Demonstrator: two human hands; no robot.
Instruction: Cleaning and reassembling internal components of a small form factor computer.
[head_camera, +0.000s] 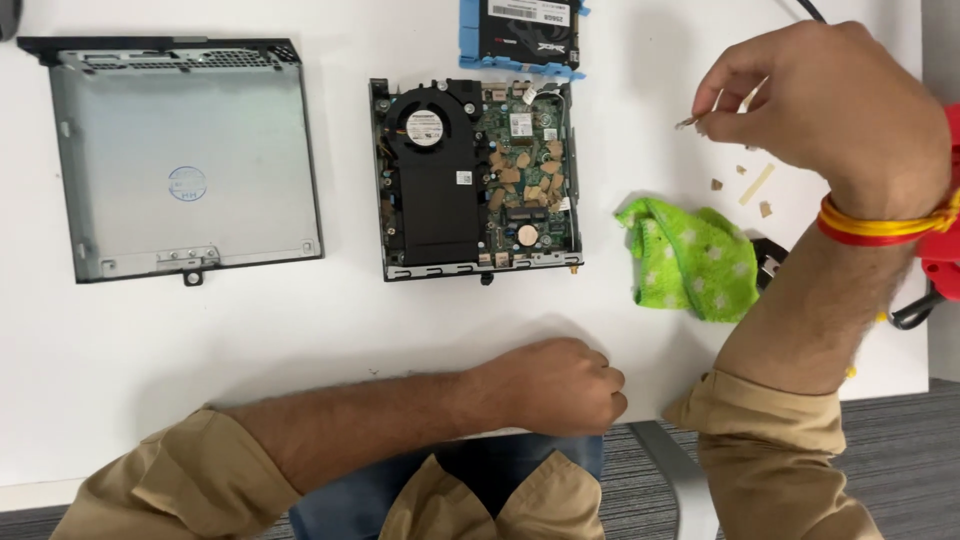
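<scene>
Opened small computer on a white table, one hand pinching a tiny metal piece above it.

The right hand (820, 100) is raised over the table (300, 320), thumb and forefinger pinched on a small metal piece (688, 123); beneath it lie scattered tan scraps (745, 185). The left hand (560, 385) rests near the table's front edge, curled into a loose fist, holding nothing I can see. The open computer (475, 180) sits mid-table, its grey cover (185, 160) well to the left, a green cloth (690, 260) just to its right, a drive in a blue bracket (525, 35) just behind it.
</scene>
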